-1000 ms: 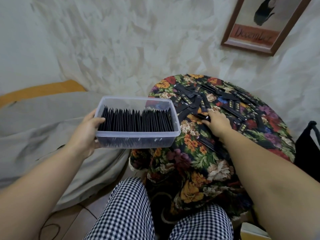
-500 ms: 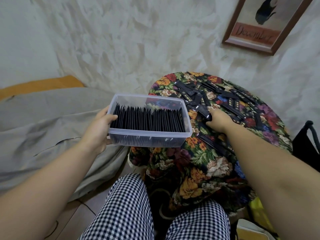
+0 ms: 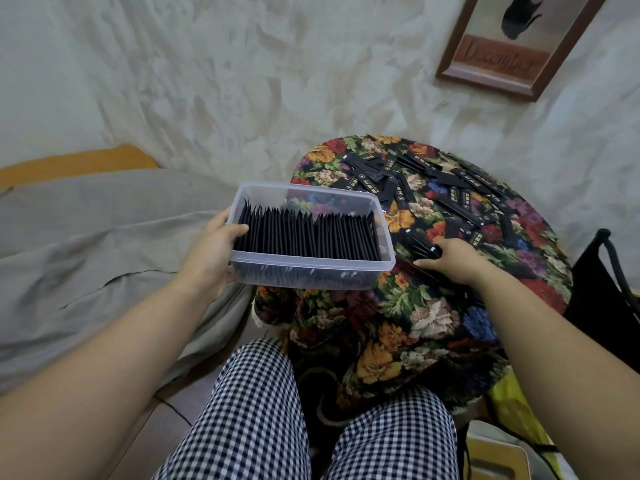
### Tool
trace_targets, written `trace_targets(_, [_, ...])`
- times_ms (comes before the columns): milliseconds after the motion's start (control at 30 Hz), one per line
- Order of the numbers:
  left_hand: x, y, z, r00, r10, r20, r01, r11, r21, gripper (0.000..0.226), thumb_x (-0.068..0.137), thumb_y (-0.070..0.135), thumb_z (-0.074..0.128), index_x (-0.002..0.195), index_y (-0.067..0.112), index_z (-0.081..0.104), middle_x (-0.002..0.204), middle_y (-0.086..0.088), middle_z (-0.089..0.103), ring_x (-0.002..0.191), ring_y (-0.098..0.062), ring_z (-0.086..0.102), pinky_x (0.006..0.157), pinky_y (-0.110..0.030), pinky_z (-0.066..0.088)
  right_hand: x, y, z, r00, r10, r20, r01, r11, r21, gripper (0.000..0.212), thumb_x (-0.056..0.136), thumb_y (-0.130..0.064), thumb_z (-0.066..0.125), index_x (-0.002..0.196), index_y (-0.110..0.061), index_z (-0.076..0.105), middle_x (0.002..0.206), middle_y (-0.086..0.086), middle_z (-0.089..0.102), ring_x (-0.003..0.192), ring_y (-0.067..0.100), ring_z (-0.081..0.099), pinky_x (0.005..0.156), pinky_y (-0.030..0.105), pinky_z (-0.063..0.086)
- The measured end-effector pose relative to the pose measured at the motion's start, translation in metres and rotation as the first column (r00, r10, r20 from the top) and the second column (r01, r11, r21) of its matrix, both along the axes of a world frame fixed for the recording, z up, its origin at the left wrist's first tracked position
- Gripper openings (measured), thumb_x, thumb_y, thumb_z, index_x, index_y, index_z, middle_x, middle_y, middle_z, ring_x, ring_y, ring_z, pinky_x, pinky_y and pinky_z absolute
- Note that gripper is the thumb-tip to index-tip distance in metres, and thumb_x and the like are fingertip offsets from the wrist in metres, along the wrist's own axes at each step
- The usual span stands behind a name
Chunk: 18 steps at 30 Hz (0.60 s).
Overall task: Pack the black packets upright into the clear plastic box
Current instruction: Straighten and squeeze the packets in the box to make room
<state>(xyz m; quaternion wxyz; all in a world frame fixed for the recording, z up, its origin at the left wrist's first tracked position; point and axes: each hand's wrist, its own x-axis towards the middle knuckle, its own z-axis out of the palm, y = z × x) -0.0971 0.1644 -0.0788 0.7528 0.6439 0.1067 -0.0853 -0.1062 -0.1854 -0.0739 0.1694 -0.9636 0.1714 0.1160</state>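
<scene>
Left hand (image 3: 211,258) gripping clear plastic box (image 3: 311,276) by its left end, long axis running left-right, at the desk's (image 3: 408,306) left edge. Black packets (image 3: 308,233) standing upright inside, edges up. Right hand (image 3: 453,259) apparently pinching a few loose packets (image 3: 424,249) on the desk.

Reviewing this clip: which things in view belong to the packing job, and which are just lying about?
Job: clear plastic box, held by the left hand; upright packets inside; loose packets on the tablecloth, a few gripped by the right hand.
Lying about: framed picture; grey cloth; black bag; yellow bag.
</scene>
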Motion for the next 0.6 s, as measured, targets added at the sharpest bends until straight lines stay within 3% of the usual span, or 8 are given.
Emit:
trace_targets(67, [-0.002, -0.002, 0.002, 1.0, 0.008, 0.007, -0.008, 1.0, -0.002, 0.037, 0.095, 0.01, 0.037, 0.118, 0.034, 0.054, 0.091, 0.008, 0.062, 0.077, -0.015, 0.057, 0.059, -0.029, 0.042, 0.001, 0.002, 0.001, 1.0, 0.017, 0.011, -0.016, 1.0, -0.01, 0.074, 0.082, -0.049, 0.065, 0.135, -0.001, 0.045, 0.134, 0.02, 0.052, 0.117, 0.034, 0.051, 0.084, 0.033, 0.042])
trace_targets(167, [-0.004, -0.003, 0.002, 1.0, 0.009, 0.011, -0.008, 1.0, -0.017, 0.038, 0.096, 0.01, 0.037, 0.121, 0.033, 0.053, 0.091, 0.009, 0.062, 0.076, -0.013, 0.058, 0.058, -0.028, 0.042, -0.007, 0.006, 0.006, 1.0, 0.017, 0.006, -0.018, 0.997, 0.071, 0.091, 0.073, -0.059, 0.068, 0.141, -0.004, 0.041, 0.142, 0.016, 0.046, 0.125, 0.032, 0.047, 0.098, 0.039, 0.041])
trace_targets(233, [-0.005, -0.004, 0.003, 1.0, 0.008, 0.007, -0.008, 1.0, -0.03, 0.039, 0.096, 0.01, 0.037, 0.124, 0.032, 0.052, 0.092, 0.01, 0.062, 0.077, -0.013, 0.058, 0.058, -0.028, 0.044, -0.012, 0.009, 0.005, 0.998, 0.055, -0.031, -0.053, 0.996, 0.065, 0.096, 0.064, -0.059, 0.073, 0.137, -0.004, 0.045, 0.136, 0.014, 0.052, 0.12, 0.031, 0.052, 0.095, 0.039, 0.044])
trace_targets(400, [-0.006, -0.007, 0.004, 1.0, -0.005, 0.016, 0.006, 0.999, -0.042, 0.036, 0.096, 0.008, 0.038, 0.121, 0.028, 0.055, 0.087, 0.009, 0.064, 0.07, -0.01, 0.06, 0.042, -0.019, 0.047, -0.019, 0.012, 0.005, 0.997, 0.068, -0.047, -0.069, 0.998, -0.014, 0.073, 0.083, -0.039, 0.07, 0.137, 0.002, 0.043, 0.136, 0.019, 0.051, 0.122, 0.033, 0.049, 0.097, 0.037, 0.041])
trace_targets(500, [-0.005, -0.009, 0.004, 1.0, -0.002, 0.027, 0.002, 1.0, -0.021, 0.036, 0.095, 0.01, 0.04, 0.121, 0.03, 0.055, 0.088, 0.01, 0.064, 0.073, -0.011, 0.059, 0.055, -0.026, 0.045, -0.02, 0.012, 0.002, 0.996, 0.089, -0.027, -0.09, 0.995, -0.046, 0.054, 0.087, -0.034, 0.067, 0.126, 0.0, 0.052, 0.117, 0.018, 0.061, 0.104, 0.032, 0.057, 0.082, 0.036, 0.045])
trace_targets(600, [-0.005, -0.012, 0.004, 0.999, -0.006, 0.035, 0.007, 1.0, -0.02, 0.033, 0.095, 0.011, 0.04, 0.113, 0.034, 0.056, 0.088, 0.011, 0.064, 0.077, -0.012, 0.059, 0.061, -0.03, 0.044, -0.017, 0.006, -0.004, 0.994, 0.046, 0.104, -0.039, 0.997, -0.069, 0.033, 0.089, -0.026, 0.065, 0.109, -0.001, 0.056, 0.096, 0.015, 0.064, 0.084, 0.03, 0.058, 0.067, 0.036, 0.043])
